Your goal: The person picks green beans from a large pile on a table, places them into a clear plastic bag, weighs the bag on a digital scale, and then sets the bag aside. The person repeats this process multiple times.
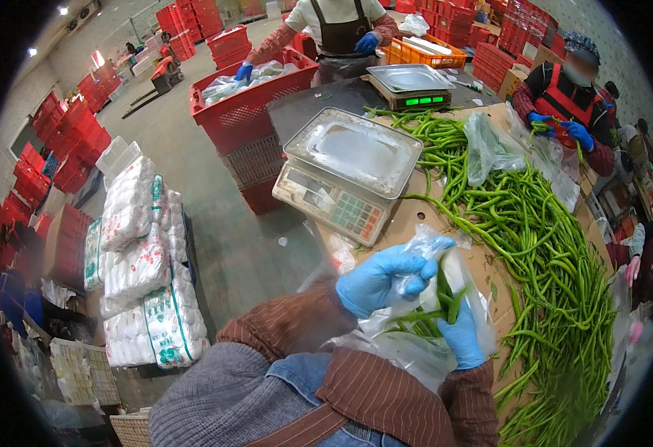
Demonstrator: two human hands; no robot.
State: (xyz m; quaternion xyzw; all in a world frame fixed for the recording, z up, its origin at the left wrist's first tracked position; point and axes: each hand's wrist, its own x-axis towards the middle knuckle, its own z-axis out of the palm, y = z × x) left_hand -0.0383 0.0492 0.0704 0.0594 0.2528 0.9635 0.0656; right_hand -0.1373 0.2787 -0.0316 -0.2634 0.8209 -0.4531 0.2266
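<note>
My left hand (385,279), in a light blue glove, pinches the gathered upper edge of a clear plastic bag (416,355). Just right of it and lower, my right hand (463,335), gloved alike, grips a few long green peppers (446,293) at the bag's mouth. More green pods show inside the bag. To the right of both hands a large heap of long green peppers (544,246) spreads over a cardboard-covered table (427,215). A digital scale (332,201) with a worn metal pan stands beyond my left hand.
A second scale (410,86) with a lit display stands farther back. Loose plastic bags (488,148) lie on the heap. Behind the table are a red crate (254,112) of filled bags and a co-worker; another co-worker holds green pods at right. Wrapped white packs (147,279) are stacked at left.
</note>
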